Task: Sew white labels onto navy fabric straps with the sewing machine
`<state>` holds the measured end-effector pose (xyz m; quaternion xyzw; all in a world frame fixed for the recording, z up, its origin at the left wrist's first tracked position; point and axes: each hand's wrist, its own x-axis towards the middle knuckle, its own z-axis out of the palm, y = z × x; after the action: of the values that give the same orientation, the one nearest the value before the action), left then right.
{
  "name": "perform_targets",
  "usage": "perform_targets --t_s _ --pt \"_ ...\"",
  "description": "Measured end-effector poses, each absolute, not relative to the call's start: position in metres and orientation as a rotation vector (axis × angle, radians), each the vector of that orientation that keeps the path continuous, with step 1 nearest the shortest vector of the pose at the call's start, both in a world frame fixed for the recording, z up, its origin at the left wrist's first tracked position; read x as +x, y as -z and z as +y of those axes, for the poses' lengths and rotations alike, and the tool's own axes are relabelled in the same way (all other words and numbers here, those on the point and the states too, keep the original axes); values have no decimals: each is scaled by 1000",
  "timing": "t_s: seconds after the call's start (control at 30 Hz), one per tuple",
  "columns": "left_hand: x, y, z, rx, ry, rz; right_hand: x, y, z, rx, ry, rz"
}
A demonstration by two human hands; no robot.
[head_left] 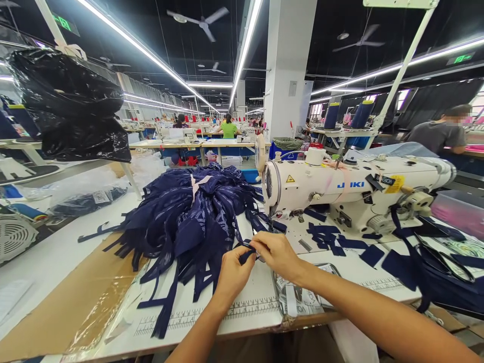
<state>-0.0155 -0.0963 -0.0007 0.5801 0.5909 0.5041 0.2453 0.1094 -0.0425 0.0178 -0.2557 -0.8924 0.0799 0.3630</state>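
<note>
My left hand (235,272) and my right hand (275,253) meet in front of the sewing machine's needle end. Both are closed, fingertips pinching a narrow navy strip (247,246) between them. Just left of them lies a large heap of navy fabric strips (189,222), tied at its top with a pale pink band (199,184). The white sewing machine (325,184) stands behind and to the right of my hands. How the strip runs under my fingers is partly hidden.
A tray of labels (298,297) sits by the table's front edge (260,330). Small navy pieces (325,237) are scattered below the machine. Brown cardboard (75,302) lies at left, under a hanging black plastic bag (71,106). A person (438,130) is at far right.
</note>
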Motion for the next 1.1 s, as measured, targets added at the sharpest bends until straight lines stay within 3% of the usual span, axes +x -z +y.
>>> perform_targets --t_s 0.13,0.6,0.7,0.97,1.1 --pt "-18 4 -96 1561 -1339 1680 110 -29 -32 -693 116 -2332" --pt "-20 2 -95 1594 -1327 1675 113 -12 -28 -292 488 -2462" --pt "-20 0 -96 1582 -1325 1672 116 -18 -33 -395 125 -2418" --pt "-19 6 -97 1811 -1348 1751 107 -29 -59 -589 -1503 -1867" --pt "-22 7 -97 1939 -1327 1935 106 -24 -94 -751 -1955 -1454"
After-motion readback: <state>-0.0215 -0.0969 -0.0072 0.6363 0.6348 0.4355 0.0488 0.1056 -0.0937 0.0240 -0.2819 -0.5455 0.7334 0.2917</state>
